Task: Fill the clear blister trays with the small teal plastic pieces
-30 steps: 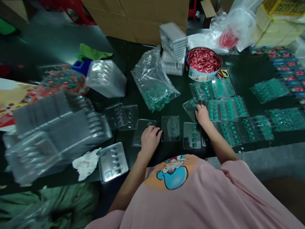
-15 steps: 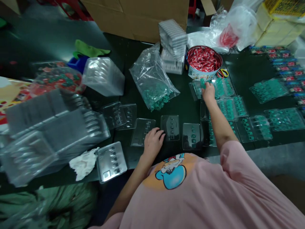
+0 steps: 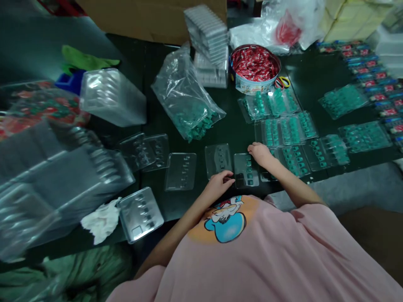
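My right hand [image 3: 260, 154] is closed at the upper right corner of a clear plastic blister tray [image 3: 241, 170] with a row of small green pieces. At that tray's lower left edge is my left hand [image 3: 219, 184], its fingers a little apart and holding nothing. Just above my left hand lies another clear blister tray [image 3: 214, 156] with cavities that look bare. A third such tray [image 3: 173, 172] is further left. Trays filled with green pieces [image 3: 291, 130] lie in overlapping rows right of and beyond my right hand.
Beyond the trays lies a clear bag of green pieces [image 3: 195, 121]. A round tin of red packets [image 3: 255, 65] stands beside yellow-handled scissors [image 3: 282, 82]. Stacked clear trays [image 3: 126, 105] stand left, above a large tray pile [image 3: 78, 172] and crumpled white tissue [image 3: 101, 220].
My right hand has come back from the far filled trays to the near tray. My left hand has moved right, off the left tray. The view has shifted slightly.
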The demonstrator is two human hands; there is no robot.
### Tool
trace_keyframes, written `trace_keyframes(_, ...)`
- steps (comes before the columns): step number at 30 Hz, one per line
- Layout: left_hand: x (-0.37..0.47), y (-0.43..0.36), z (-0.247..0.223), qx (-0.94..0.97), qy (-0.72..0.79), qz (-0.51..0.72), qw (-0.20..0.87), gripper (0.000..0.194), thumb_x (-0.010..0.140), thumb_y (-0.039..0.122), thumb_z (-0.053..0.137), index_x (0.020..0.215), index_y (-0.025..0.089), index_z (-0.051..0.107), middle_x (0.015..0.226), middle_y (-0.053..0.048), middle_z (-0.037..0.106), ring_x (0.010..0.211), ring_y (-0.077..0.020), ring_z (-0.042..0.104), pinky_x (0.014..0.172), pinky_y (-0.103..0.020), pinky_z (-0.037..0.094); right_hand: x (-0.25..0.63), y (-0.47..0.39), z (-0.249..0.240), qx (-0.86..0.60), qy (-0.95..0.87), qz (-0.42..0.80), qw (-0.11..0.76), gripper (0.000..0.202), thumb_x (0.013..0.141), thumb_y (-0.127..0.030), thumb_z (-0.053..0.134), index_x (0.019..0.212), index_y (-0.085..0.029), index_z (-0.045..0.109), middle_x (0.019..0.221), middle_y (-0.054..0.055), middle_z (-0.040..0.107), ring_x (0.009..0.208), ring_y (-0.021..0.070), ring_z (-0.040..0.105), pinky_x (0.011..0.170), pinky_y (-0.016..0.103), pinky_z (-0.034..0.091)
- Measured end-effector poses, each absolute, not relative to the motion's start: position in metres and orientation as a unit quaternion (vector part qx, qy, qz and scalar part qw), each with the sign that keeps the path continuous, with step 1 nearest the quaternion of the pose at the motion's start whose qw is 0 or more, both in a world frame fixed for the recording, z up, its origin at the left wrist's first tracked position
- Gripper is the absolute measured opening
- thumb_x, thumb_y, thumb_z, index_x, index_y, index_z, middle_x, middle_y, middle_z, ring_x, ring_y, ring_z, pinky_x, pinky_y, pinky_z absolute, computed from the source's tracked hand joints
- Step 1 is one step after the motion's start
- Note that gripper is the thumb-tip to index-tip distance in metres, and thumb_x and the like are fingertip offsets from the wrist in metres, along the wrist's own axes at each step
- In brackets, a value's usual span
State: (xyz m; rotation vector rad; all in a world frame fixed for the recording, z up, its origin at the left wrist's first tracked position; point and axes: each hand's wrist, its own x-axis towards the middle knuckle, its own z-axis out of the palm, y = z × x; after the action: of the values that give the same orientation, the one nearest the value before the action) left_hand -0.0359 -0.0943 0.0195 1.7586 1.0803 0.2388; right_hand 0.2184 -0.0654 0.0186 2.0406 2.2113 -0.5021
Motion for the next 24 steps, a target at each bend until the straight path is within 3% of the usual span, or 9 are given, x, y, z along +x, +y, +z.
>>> trace_keyframes(5, -0.036, -0.093, 0.022, 0.728, 0.469, 0.125, 0.484, 0.025, 0.084, 0.032, 0.06, 0.104, 0.019, 0.068, 0.096, -0.005, 0.075, 0.085, -0.0197, 0.072, 0.082, -0.032, 0.057, 0.208, -0.068, 0.02, 0.637, 0.757, -0.144, 0.014, 0.024, 0.094, -0.01, 0.041, 0.1, -0.014, 0.063, 0.105, 0.015, 0.066, 0.096, 0.0244, 0.06, 0.082, 0.034, 0.043)
trace_keyframes(11, -0.041, -0.09, 0.019, 0.742, 0.467, 0.109, 0.468, 0.026, 0.084, 0.033, 0.059, 0.104, 0.02, 0.069, 0.095, -0.005, 0.076, 0.083, -0.0208, 0.072, 0.082, -0.035, 0.057, 0.234, -0.077, 0.03, 0.598, 0.665, -0.361, -0.262, 0.019, 0.098, -0.027, 0.036, 0.098, -0.02, 0.053, 0.074, -0.002, 0.059, 0.068, 0.014, 0.057, 0.067, 0.025, 0.042)
trace_keyframes(16, -0.043, -0.087, 0.015, 0.75, 0.458, 0.105, 0.466, 0.029, 0.085, 0.037, 0.058, 0.105, 0.019, 0.069, 0.096, -0.007, 0.075, 0.082, -0.0209, 0.072, 0.079, -0.035, 0.058, 0.341, -0.056, 0.05, 0.637, 0.543, -0.332, -0.435, 0.013, 0.091, -0.03, 0.048, 0.089, -0.02, 0.054, 0.072, -0.005, 0.054, 0.062, 0.0103, 0.052, 0.065, 0.024, 0.043)
trace_keyframes(20, -0.043, -0.086, 0.016, 0.754, 0.458, 0.108, 0.458, 0.027, 0.085, 0.037, 0.058, 0.102, 0.02, 0.069, 0.098, -0.007, 0.074, 0.08, -0.0205, 0.071, 0.076, -0.035, 0.058, 0.444, -0.04, 0.061, 0.701, 0.451, -0.274, -0.481, 0.01, 0.086, -0.027, 0.057, 0.08, -0.019, 0.054, 0.062, -0.008, 0.048, 0.055, 0.0083, 0.043, 0.057, 0.021, 0.037)
trace_keyframes(24, -0.042, -0.086, 0.016, 0.762, 0.454, 0.11, 0.448, 0.027, 0.086, 0.039, 0.058, 0.103, 0.021, 0.069, 0.101, -0.008, 0.073, 0.081, -0.0207, 0.071, 0.076, -0.034, 0.059, 0.499, -0.023, 0.054, 0.735, 0.487, -0.201, -0.428, 0.018, 0.088, -0.026, 0.054, 0.072, -0.018, 0.054, 0.053, -0.009, 0.044, 0.051, 0.007, 0.039, 0.056, 0.022, 0.035)
